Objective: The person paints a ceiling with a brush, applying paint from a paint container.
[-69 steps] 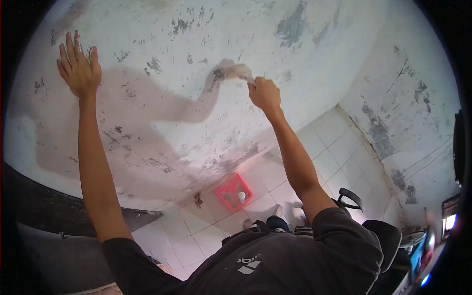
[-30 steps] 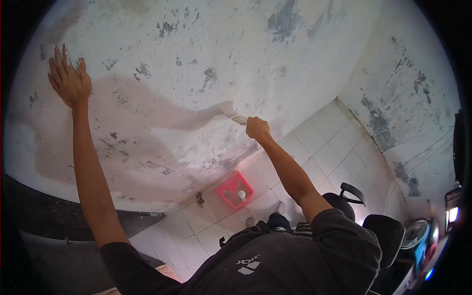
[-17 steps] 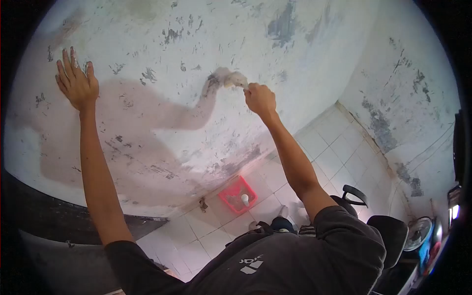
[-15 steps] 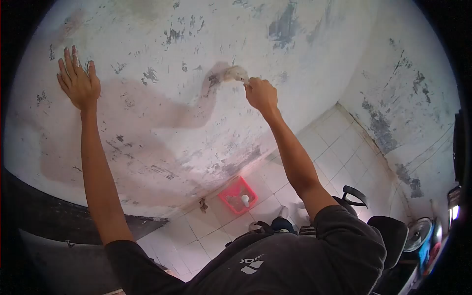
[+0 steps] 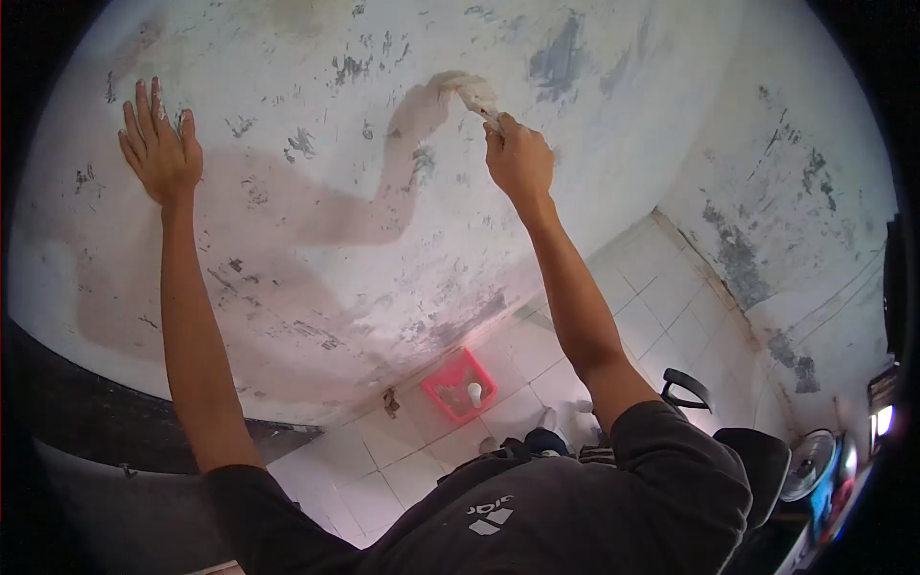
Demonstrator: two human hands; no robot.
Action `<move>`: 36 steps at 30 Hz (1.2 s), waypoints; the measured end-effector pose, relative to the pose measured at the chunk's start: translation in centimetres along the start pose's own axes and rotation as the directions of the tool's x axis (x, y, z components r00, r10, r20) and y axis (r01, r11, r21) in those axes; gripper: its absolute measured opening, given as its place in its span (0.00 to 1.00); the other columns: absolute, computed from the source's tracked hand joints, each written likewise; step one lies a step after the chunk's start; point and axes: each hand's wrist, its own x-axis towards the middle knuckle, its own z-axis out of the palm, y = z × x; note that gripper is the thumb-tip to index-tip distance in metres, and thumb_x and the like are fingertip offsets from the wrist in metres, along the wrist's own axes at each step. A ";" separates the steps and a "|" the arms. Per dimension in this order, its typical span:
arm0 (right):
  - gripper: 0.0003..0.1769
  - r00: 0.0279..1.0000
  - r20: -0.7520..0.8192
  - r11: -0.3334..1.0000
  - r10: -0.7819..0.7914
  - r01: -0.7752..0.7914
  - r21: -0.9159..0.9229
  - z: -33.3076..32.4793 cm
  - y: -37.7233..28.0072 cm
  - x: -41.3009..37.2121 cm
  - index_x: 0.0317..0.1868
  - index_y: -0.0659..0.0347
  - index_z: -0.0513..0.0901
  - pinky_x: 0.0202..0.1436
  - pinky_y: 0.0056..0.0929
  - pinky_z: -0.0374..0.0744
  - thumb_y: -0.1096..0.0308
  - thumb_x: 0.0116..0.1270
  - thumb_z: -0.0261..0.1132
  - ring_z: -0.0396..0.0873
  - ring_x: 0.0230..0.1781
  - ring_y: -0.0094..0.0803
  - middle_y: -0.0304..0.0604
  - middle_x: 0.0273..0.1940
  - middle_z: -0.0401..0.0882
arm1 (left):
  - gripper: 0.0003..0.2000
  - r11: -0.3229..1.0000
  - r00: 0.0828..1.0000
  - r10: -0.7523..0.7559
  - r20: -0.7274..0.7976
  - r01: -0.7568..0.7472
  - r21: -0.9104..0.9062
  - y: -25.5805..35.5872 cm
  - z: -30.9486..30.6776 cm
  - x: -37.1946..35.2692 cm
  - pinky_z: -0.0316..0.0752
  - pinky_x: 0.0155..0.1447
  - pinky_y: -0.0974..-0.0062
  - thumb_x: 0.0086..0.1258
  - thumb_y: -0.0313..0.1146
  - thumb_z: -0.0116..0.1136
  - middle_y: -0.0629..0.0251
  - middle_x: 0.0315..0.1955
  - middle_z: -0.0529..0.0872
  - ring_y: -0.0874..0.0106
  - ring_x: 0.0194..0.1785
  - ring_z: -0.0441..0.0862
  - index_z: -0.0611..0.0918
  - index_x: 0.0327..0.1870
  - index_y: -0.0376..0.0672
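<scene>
My right hand (image 5: 518, 158) is raised high and closed around the handle of a paint brush (image 5: 476, 95), whose pale bristles press against the worn white wall (image 5: 316, 57). The wall is flaking, with grey patches showing through. My left hand (image 5: 159, 146) lies flat on the wall at the upper left, fingers spread, holding nothing. The shadow of my arms and body falls across the wall between the two hands.
A red tray (image 5: 456, 385) with a small white object in it sits on the white tiled floor (image 5: 652, 297) below. A black chair (image 5: 685, 388) stands at the lower right, a fan (image 5: 810, 465) beyond it. A second peeling wall (image 5: 805, 192) meets the floor on the right.
My right hand swept the brush down the wall and back up; it is now higher than half a second ago. My left hand has stayed flat on the wall.
</scene>
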 end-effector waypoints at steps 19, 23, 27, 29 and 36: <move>0.13 0.922 0.374 0.985 0.101 -0.040 -0.169 7.2 4.2 -6.8 0.41 0.61 0.77 0.37 0.49 0.79 0.60 0.67 0.55 0.83 0.32 0.51 0.55 0.30 0.82 | 0.26 0.999 1.000 0.021 -0.023 -0.020 0.037 -0.2 0.5 -0.1 0.51 0.73 0.51 0.73 0.48 0.44 0.71 0.72 0.60 0.59 0.73 0.57 0.63 0.71 0.57; 0.14 0.853 0.503 0.980 0.142 -0.050 -0.192 8.2 6.2 -8.6 0.39 0.62 0.79 0.40 0.49 0.79 0.60 0.67 0.55 0.83 0.35 0.51 0.56 0.33 0.83 | 0.25 0.999 0.998 0.037 -0.044 -0.036 0.019 -0.1 0.3 -0.1 0.52 0.72 0.51 0.73 0.47 0.43 0.70 0.71 0.62 0.58 0.73 0.58 0.64 0.71 0.55; 0.17 0.851 0.524 0.999 0.024 -0.038 0.017 10.1 10.8 -11.7 0.38 0.64 0.80 0.30 0.47 0.76 0.58 0.69 0.53 0.81 0.27 0.48 0.56 0.28 0.80 | 0.25 0.998 0.996 0.059 -0.062 -0.059 0.001 -0.1 0.2 0.0 0.51 0.73 0.50 0.74 0.48 0.42 0.69 0.71 0.61 0.58 0.73 0.58 0.64 0.71 0.55; 0.18 0.689 0.705 0.906 0.168 -0.390 0.165 9.0 11.7 -12.4 0.37 0.65 0.78 0.24 0.40 0.72 0.57 0.70 0.52 0.76 0.20 0.39 0.50 0.25 0.78 | 0.25 0.999 0.997 0.053 -0.053 -0.052 0.008 0.1 0.0 0.2 0.51 0.73 0.50 0.74 0.48 0.41 0.70 0.72 0.61 0.58 0.73 0.57 0.63 0.71 0.55; 0.16 0.198 0.971 -0.072 0.136 -0.975 0.209 9.8 11.6 -14.9 0.35 0.63 0.71 0.11 0.21 0.53 0.58 0.73 0.47 0.56 0.10 0.18 0.31 0.18 0.62 | 0.26 0.999 0.999 0.022 0.039 -0.024 0.048 0.5 -0.7 0.3 0.50 0.73 0.50 0.75 0.45 0.41 0.68 0.73 0.57 0.57 0.74 0.55 0.59 0.73 0.52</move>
